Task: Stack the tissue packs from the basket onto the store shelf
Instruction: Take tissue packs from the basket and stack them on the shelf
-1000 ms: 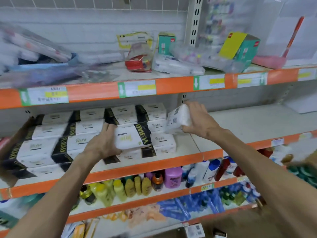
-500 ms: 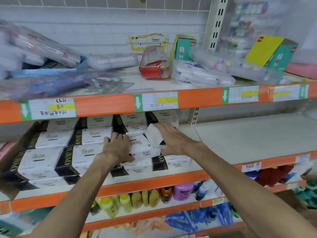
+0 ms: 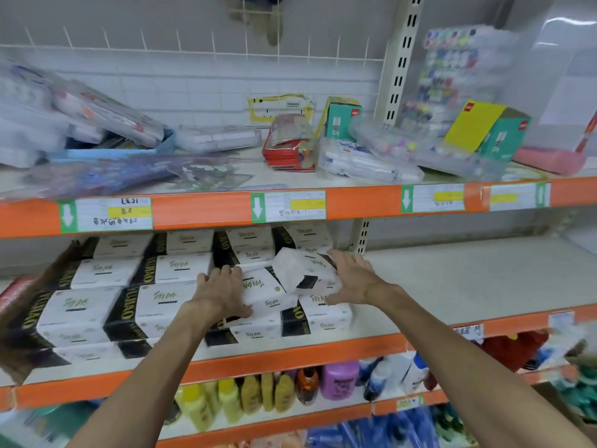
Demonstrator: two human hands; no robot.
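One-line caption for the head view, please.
Left hand rests on the stacked tissue packs while right hand touches a tilted pack atop them on the middle shelf.

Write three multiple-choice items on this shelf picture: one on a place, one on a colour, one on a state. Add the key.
1. Where does the purple bottle stand?
A. one shelf below the tissue packs
B. on the top shelf
C. among the tissue packs

2. What colour are the shelf edges?
A. blue
B. orange
C. grey

3. How does the loose pack at the right hand lie?
A. flat in its row
B. on the floor
C. tilted on the stack

Key: 1 A, the bottle stands on the shelf under the one that bears the packs. 2 B, orange strips run along every shelf front. 3 C, the pack sits askew on the flat packs, with the hand's fingers against its side.
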